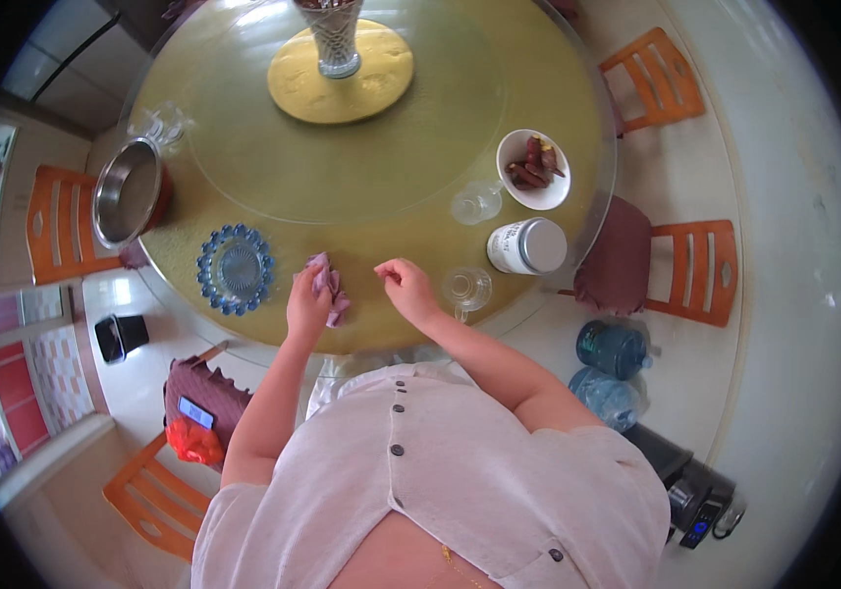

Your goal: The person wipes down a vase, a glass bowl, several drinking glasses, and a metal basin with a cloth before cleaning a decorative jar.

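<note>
A crumpled pinkish-purple cloth [338,306] is bunched in my left hand [308,306], close to the near edge of the round table [371,339]. To its right, my right hand [408,292] hovers over the table with its fingers curled in and nothing visible in them. The nearest thing to that hand is a clear glass mug [467,289], just beyond it to the right. On the other side, a blue scalloped glass dish [236,270] sits left of the cloth.
A white lidded canister [518,245], another glass [476,202] and a white bowl [514,193] of sweet potatoes stand right. A steel basin [129,191] rests at the left edge. A glass vase [334,39] stands on the gold centre disc [342,103]. Orange chairs [700,270] surround the table.
</note>
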Action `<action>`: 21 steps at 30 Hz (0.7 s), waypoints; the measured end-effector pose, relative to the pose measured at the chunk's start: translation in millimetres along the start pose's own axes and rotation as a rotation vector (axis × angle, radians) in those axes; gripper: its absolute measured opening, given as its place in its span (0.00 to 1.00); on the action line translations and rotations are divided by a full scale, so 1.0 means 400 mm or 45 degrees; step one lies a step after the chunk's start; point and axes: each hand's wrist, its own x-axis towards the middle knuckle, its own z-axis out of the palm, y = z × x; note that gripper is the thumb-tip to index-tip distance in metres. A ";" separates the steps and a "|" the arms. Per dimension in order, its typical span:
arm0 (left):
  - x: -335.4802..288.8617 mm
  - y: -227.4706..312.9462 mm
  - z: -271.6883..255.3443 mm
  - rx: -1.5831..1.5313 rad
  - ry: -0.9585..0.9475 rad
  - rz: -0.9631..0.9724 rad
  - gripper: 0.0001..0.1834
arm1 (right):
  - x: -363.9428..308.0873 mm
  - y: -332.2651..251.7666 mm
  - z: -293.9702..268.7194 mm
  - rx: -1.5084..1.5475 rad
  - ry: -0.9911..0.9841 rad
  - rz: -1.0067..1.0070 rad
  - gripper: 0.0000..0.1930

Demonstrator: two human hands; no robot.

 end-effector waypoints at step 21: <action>0.107 -0.027 -0.066 0.081 -0.166 0.170 0.17 | 0.022 0.020 0.237 -1.242 -0.884 -0.665 0.34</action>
